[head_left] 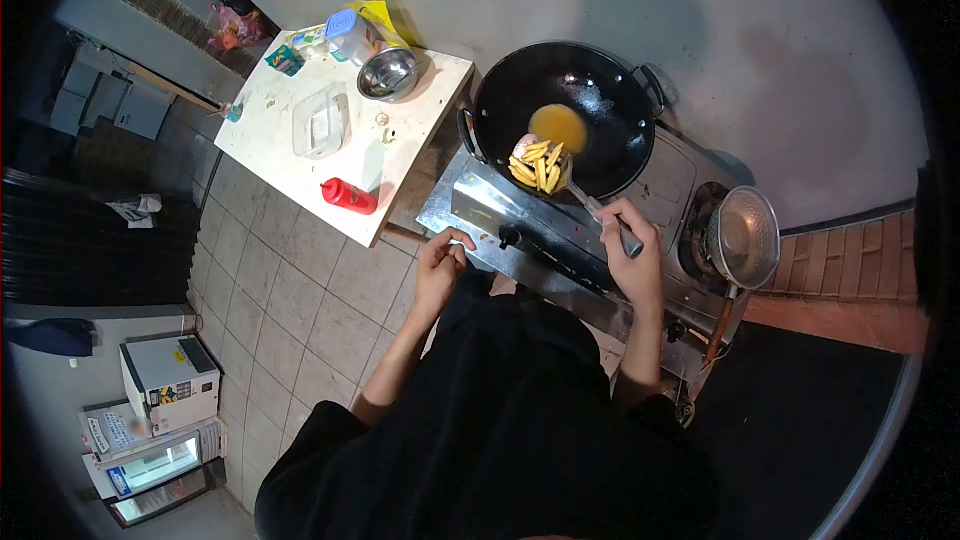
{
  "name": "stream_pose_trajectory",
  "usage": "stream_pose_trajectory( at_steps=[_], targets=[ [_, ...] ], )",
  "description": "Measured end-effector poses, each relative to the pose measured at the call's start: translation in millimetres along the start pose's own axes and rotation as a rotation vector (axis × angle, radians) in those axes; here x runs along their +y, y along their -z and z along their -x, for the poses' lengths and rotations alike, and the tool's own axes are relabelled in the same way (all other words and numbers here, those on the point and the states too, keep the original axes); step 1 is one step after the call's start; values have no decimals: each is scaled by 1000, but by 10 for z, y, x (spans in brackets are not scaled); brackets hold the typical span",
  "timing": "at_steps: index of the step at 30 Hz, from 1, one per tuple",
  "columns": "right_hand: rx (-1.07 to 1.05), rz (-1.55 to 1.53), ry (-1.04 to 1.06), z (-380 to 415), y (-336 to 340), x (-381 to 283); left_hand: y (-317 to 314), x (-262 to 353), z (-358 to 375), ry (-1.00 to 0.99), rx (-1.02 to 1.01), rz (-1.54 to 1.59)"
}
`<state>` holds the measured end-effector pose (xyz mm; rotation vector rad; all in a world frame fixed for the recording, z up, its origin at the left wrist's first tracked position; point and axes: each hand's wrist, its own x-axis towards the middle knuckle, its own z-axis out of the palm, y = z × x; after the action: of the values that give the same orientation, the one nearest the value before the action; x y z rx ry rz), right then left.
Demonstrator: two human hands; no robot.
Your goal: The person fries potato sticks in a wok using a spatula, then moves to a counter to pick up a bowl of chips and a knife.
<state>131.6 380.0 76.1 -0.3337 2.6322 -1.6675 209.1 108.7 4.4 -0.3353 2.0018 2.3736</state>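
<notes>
My right hand [636, 248] is closed around the handle of a metal spatula [585, 198]. Its head reaches into the near side of a large black wok [625, 105], mostly hidden under a pile of yellow fries [540, 165]. A pale pinkish piece of food [523, 147] lies against the fries. Yellowish oil [558, 125] pools at the bottom of the wok, just beyond them. My left hand [443, 255] hovers by the left front corner of the steel stove [490, 190], fingers curled in and no object visible in them.
Right of the wok, a small metal saucepan [745, 235] sits on another burner, its handle toward me. On the white table [270, 155] at left are a red squeeze bottle [349, 196], a clear plastic container [318, 125], a metal bowl [388, 74] and a blue-lidded tub [350, 35].
</notes>
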Motion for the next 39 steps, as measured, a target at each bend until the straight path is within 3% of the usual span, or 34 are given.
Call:
stream_pose_trajectory(
  at_steps=[39],
  targets=[
    [-38,-11,33,-15,-26,-30,-40,35,-104,4,-21,-36]
  ],
)
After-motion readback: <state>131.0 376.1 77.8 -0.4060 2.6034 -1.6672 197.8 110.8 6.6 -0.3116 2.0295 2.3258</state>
